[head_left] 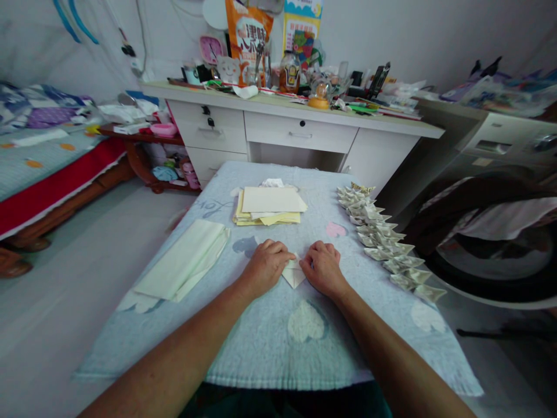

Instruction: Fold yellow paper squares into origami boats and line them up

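A small cream sheet of folded paper (294,276) lies on the cloth-covered table, its pointed corner toward me. My left hand (268,266) has its fingers curled and pressed on the paper's left edge. From the other side, the closed fingers of my right hand (322,267) grip the right edge. Both hands hide part of the paper. Just beyond them sits a stack of cream and yellow paper sheets (274,200). Along the table's right side runs a row of folded paper boats (383,238). To the left lies a larger folded pale sheet (185,259).
A light blue cloth (261,342) covers the table. Behind it stands a white desk (300,128) crowded with jars, bags and small items. A bed (52,157) is at left, and a washing machine (500,151) at right.
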`<action>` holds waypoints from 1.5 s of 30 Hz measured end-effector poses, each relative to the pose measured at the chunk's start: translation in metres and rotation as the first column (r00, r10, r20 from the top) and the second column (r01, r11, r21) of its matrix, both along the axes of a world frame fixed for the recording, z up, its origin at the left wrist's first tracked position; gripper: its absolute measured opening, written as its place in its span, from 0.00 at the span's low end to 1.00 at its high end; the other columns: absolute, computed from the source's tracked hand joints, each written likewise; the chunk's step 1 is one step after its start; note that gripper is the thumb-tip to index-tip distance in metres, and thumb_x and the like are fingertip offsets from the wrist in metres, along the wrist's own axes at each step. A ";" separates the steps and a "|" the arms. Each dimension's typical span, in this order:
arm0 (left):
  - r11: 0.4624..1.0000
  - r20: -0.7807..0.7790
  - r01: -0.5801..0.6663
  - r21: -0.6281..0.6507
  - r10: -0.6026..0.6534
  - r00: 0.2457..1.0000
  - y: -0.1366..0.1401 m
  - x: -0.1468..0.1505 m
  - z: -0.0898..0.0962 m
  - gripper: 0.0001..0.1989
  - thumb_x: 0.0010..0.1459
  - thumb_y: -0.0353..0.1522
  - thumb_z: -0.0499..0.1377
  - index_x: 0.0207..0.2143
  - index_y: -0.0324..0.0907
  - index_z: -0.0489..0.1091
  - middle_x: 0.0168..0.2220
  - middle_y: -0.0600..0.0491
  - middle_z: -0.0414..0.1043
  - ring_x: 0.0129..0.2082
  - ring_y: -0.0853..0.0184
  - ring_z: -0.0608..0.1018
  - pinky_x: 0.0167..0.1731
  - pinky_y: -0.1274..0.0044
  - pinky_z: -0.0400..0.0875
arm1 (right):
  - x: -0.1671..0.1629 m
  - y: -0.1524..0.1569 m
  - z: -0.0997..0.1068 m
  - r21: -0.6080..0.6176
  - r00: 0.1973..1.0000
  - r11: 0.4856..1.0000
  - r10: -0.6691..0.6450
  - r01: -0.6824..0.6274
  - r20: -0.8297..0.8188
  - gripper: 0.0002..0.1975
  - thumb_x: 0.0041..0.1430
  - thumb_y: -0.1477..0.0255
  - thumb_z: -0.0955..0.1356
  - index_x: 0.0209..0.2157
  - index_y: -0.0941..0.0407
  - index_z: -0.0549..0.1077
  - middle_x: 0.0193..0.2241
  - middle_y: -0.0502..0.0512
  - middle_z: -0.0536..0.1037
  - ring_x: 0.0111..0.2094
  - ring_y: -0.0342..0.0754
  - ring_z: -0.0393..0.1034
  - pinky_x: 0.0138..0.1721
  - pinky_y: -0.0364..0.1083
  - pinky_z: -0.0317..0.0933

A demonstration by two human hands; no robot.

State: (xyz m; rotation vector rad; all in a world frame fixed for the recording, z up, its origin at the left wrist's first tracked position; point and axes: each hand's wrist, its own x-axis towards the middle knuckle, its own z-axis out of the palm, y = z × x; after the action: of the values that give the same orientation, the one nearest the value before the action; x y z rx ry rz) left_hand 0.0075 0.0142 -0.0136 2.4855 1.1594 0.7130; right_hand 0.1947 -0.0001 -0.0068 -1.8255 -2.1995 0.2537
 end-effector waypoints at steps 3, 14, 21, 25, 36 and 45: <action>0.998 -0.039 0.055 0.008 -0.055 0.998 0.000 0.003 -0.002 0.11 0.61 0.29 0.55 0.41 0.47 0.76 0.36 0.51 0.73 0.40 0.63 0.69 0.41 0.70 0.62 | -0.001 0.000 0.000 0.007 1.000 1.000 -0.002 0.001 0.011 0.11 0.59 0.66 0.65 0.26 0.57 0.73 0.37 0.57 0.70 0.42 0.53 0.59 0.42 0.51 0.50; 0.994 0.020 -0.020 -0.107 0.022 1.000 0.007 0.010 -0.006 0.07 0.59 0.33 0.58 0.34 0.44 0.77 0.35 0.53 0.75 0.38 0.65 0.73 0.41 0.73 0.63 | -0.002 -0.003 0.000 0.040 0.998 0.999 -0.030 0.028 0.059 0.10 0.59 0.64 0.66 0.29 0.55 0.72 0.39 0.57 0.69 0.43 0.54 0.58 0.43 0.52 0.50; 0.983 0.012 -0.094 -0.156 0.097 0.995 0.008 0.016 -0.006 0.03 0.55 0.33 0.60 0.30 0.45 0.74 0.34 0.55 0.74 0.38 0.65 0.73 0.40 0.73 0.62 | 0.008 -0.003 0.001 0.026 0.998 0.999 -0.048 0.046 0.052 0.12 0.57 0.60 0.67 0.36 0.54 0.70 0.45 0.58 0.67 0.46 0.55 0.58 0.47 0.54 0.51; 0.982 0.008 -0.088 -0.164 0.091 0.996 0.007 0.015 -0.005 0.03 0.54 0.32 0.60 0.30 0.45 0.74 0.34 0.55 0.74 0.38 0.64 0.72 0.41 0.72 0.62 | 0.026 0.000 0.000 -0.019 0.999 1.000 -0.010 0.011 0.036 0.14 0.56 0.60 0.68 0.39 0.53 0.69 0.48 0.58 0.65 0.48 0.55 0.57 0.49 0.56 0.50; 0.991 0.033 -0.126 -0.054 0.128 0.991 0.008 0.014 -0.013 0.22 0.51 0.32 0.64 0.50 0.43 0.68 0.47 0.50 0.69 0.47 0.60 0.67 0.49 0.68 0.62 | 0.030 -0.001 0.005 -0.005 0.985 0.990 0.137 -0.139 -0.109 0.10 0.57 0.64 0.68 0.39 0.54 0.70 0.46 0.57 0.66 0.49 0.53 0.57 0.51 0.53 0.49; 0.978 0.171 -0.052 -0.204 0.088 0.981 0.002 0.018 -0.001 0.09 0.50 0.25 0.58 0.36 0.43 0.66 0.34 0.55 0.68 0.37 0.65 0.70 0.39 0.74 0.64 | 0.015 -0.004 0.005 -0.002 0.970 0.983 0.181 -0.184 -0.165 0.07 0.53 0.71 0.70 0.34 0.55 0.70 0.43 0.54 0.67 0.47 0.52 0.58 0.50 0.52 0.50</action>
State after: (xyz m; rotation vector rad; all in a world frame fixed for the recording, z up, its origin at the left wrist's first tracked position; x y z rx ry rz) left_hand 0.0256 0.0157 -0.0143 2.1774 1.1941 0.7813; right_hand 0.2102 -0.0040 -0.0020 -1.5502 -2.2552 0.4451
